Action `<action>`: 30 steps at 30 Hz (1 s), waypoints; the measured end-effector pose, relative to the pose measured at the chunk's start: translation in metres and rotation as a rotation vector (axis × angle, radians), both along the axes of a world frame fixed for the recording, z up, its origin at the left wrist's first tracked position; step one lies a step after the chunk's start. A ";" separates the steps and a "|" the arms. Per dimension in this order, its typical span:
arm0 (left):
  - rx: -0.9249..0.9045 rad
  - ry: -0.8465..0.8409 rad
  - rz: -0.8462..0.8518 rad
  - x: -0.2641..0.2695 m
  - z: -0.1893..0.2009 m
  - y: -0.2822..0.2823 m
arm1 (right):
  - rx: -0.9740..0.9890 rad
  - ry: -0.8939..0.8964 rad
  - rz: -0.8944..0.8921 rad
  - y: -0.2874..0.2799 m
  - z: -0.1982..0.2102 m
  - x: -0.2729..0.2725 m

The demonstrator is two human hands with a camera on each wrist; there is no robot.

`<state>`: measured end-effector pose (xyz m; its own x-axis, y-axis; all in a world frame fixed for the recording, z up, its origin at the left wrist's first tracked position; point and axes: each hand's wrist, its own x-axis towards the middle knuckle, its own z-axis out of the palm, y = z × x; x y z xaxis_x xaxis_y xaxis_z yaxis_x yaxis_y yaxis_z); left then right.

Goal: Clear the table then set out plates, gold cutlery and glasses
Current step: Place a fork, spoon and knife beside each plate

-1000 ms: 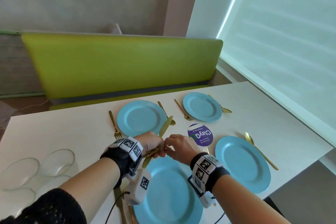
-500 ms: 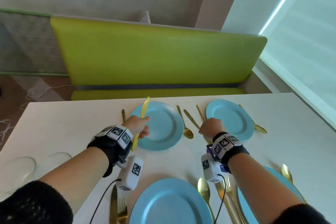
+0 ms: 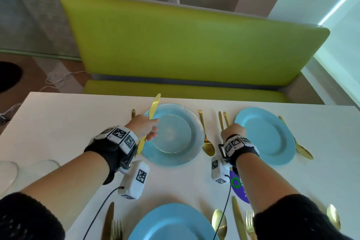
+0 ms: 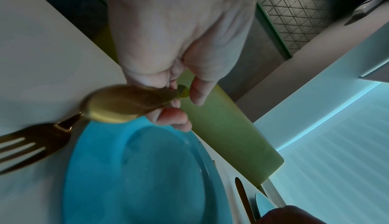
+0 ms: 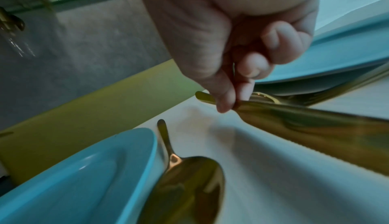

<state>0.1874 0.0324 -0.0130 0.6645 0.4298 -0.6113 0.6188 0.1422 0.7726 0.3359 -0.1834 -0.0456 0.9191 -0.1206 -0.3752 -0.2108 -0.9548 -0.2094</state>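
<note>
My left hand [image 3: 146,129] grips a gold knife [image 3: 153,106] at the left rim of the far left blue plate [image 3: 175,154], blade pointing away and raised off the table. The wrist view shows the knife [image 4: 118,104] pinched above a gold fork [image 4: 27,142] lying beside that plate [image 4: 143,169]. My right hand [image 3: 232,129] pinches a second gold knife [image 5: 315,127], held low next to a fork [image 3: 226,118] left of the far right plate [image 3: 265,134]. A gold spoon [image 3: 206,142] lies between the two plates.
A near blue plate [image 3: 171,222] has a knife [image 3: 109,218], fork [image 3: 116,228] and spoon [image 3: 219,222] beside it. Clear glasses [image 3: 44,165] stand at the table's left edge. A purple coaster [image 3: 240,189] lies mid-table. A green bench [image 3: 185,45] runs behind the table.
Both hands, together over the near plate a second ago, have spread to the far settings, each carrying a knife. The left went to the far left plate, the right beside the far right plate.
</note>
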 end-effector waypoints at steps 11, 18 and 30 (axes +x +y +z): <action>-0.001 0.013 0.001 0.006 0.003 -0.006 | 0.084 -0.019 -0.070 -0.005 0.002 -0.001; -0.014 0.029 -0.012 0.005 -0.001 -0.011 | 0.103 -0.051 -0.090 -0.004 0.001 0.000; -0.016 0.034 0.017 0.001 -0.003 -0.018 | 0.063 -0.070 -0.073 -0.008 0.002 -0.001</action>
